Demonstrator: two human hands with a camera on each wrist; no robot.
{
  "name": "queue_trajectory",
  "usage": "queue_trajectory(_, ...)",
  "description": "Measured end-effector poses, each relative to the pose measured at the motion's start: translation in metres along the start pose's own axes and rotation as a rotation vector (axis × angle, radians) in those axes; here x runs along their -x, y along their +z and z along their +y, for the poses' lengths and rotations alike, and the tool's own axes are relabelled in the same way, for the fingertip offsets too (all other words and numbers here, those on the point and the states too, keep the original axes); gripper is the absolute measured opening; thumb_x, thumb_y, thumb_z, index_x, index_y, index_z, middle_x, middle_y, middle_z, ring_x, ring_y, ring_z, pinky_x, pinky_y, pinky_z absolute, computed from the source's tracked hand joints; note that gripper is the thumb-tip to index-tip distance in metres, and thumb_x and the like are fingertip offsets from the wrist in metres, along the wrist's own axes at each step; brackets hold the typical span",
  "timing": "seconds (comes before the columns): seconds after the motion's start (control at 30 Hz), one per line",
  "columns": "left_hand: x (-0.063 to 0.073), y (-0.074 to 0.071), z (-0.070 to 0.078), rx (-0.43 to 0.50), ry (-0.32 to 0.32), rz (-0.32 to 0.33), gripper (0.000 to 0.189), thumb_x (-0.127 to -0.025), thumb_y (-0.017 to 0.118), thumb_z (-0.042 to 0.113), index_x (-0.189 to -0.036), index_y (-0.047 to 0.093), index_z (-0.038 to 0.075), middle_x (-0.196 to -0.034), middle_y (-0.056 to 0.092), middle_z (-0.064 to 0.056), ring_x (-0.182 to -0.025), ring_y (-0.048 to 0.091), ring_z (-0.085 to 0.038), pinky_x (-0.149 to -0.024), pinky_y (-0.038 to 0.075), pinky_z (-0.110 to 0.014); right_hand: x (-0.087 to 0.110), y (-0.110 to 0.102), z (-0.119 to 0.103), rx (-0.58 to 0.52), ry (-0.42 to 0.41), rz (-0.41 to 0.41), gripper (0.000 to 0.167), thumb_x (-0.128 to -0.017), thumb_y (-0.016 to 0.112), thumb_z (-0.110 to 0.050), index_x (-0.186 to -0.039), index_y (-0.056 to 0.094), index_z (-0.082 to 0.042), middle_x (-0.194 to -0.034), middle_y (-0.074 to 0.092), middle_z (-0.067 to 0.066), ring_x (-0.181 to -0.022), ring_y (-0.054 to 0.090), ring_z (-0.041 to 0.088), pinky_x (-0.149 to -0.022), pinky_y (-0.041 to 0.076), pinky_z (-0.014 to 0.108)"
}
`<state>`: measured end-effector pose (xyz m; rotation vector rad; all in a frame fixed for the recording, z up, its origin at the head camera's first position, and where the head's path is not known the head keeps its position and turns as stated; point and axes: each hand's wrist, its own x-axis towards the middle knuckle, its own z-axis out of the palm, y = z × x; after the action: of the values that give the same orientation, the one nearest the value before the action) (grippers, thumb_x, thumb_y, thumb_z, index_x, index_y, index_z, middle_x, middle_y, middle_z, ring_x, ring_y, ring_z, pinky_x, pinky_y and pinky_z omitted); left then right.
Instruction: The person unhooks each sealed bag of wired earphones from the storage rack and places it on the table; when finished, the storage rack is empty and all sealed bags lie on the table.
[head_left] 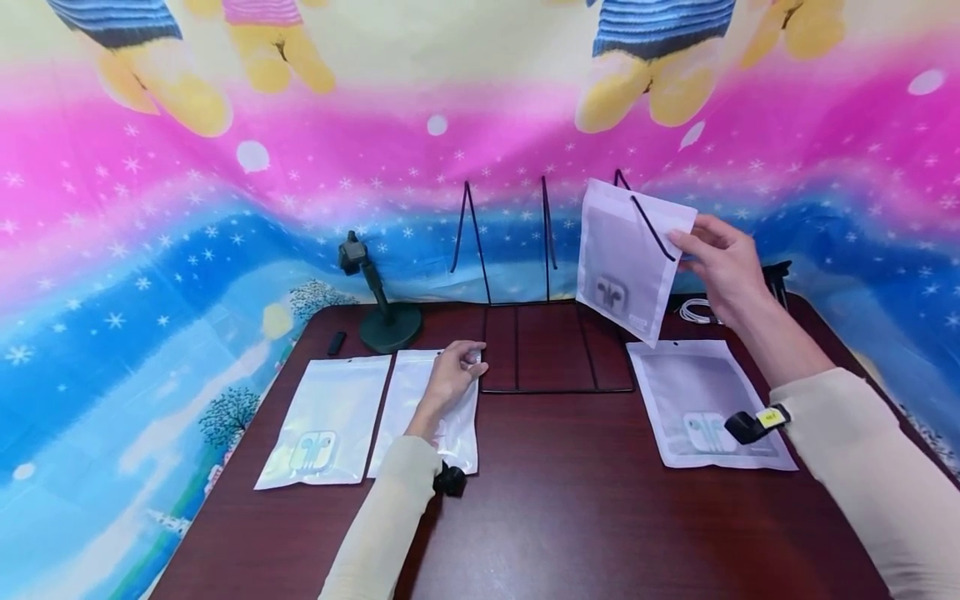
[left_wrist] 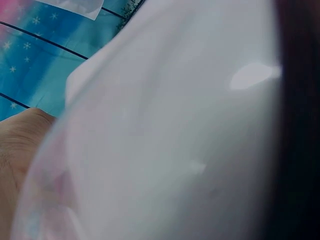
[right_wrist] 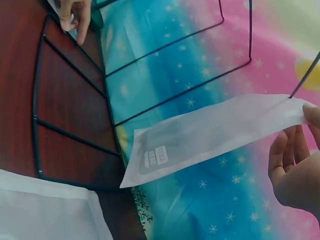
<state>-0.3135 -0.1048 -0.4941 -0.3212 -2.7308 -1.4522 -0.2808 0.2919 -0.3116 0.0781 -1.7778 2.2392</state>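
Observation:
My right hand [head_left: 723,258] pinches the upper corner of a translucent white zip pouch [head_left: 630,275] with a dark earphone outline showing through it. This pouch hangs tilted on the right-hand arm of a black wire rack [head_left: 558,390]; the arm's tip passes in front of it near my thumb. In the right wrist view the pouch [right_wrist: 200,135] shows a small printed label. My left hand [head_left: 447,379] lies over a second white pouch [head_left: 401,396], fingers loosely bent and fingertips apart at its upper right corner. Blurred white pouch film [left_wrist: 175,125] fills most of the left wrist view.
Another earphone pouch [head_left: 330,417] lies at the far left, and one [head_left: 708,383] lies right of the rack. Behind stand a dark stand with a round base [head_left: 390,327], a small black object [head_left: 337,342] and a coiled white cable [head_left: 696,312]. A printed curtain [head_left: 420,150] hangs behind.

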Motion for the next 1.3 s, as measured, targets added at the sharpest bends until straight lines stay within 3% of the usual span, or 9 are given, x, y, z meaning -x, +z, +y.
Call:
queue_trajectory(0.5, -0.001, -0.002, 0.002, -0.011, -0.006, -0.003, 0.040, -0.097, 0.074, 0.010, -0.137, 0.068, 0.010, -0.111, 0.061, -0.008, -0.094, 0.058, -0.023, -0.079, 0.051, -0.032, 0.048, -0.012, -0.008, -0.231, -0.063, -0.025, 0.018, -0.096, 0.072, -0.001, -0.112, 0.077, -0.004, -0.102, 0.071, 0.003, -0.081, 0.070, 0.015, -0.069, 0.057, 0.024)
queue_trajectory(0.67, 0.000, -0.002, 0.002, -0.012, -0.008, 0.000, 0.040, -0.097, 0.074, 0.010, -0.137, 0.068, 0.010, -0.110, 0.061, -0.008, -0.095, 0.058, -0.023, -0.080, 0.052, -0.032, 0.063, -0.014, -0.009, -0.229, -0.086, 0.000, 0.014, -0.096, 0.072, -0.001, -0.109, 0.077, -0.002, -0.100, 0.069, 0.003, -0.078, 0.069, 0.015, -0.065, 0.055, 0.025)
queue_trajectory(1.0, 0.001, -0.002, 0.001, -0.009, -0.018, 0.001, 0.041, -0.097, 0.074, 0.011, -0.137, 0.068, 0.011, -0.112, 0.062, -0.008, -0.095, 0.058, -0.022, -0.079, 0.053, -0.030, 0.087, -0.020, -0.019, -0.250, -0.129, 0.055, 0.015, -0.096, 0.070, 0.003, -0.110, 0.077, 0.003, -0.101, 0.071, 0.007, -0.078, 0.071, 0.017, -0.062, 0.058, 0.026)
queue_trajectory(1.3, -0.002, -0.001, 0.002, -0.016, -0.007, 0.004, 0.039, -0.098, 0.074, 0.011, -0.137, 0.068, 0.011, -0.111, 0.061, -0.008, -0.094, 0.058, -0.023, -0.079, 0.052, -0.031, 0.099, -0.037, -0.027, -0.363, -0.191, 0.033, 0.021, -0.096, 0.062, 0.015, -0.112, 0.074, 0.010, -0.100, 0.075, 0.012, -0.078, 0.074, 0.022, -0.061, 0.059, 0.029)
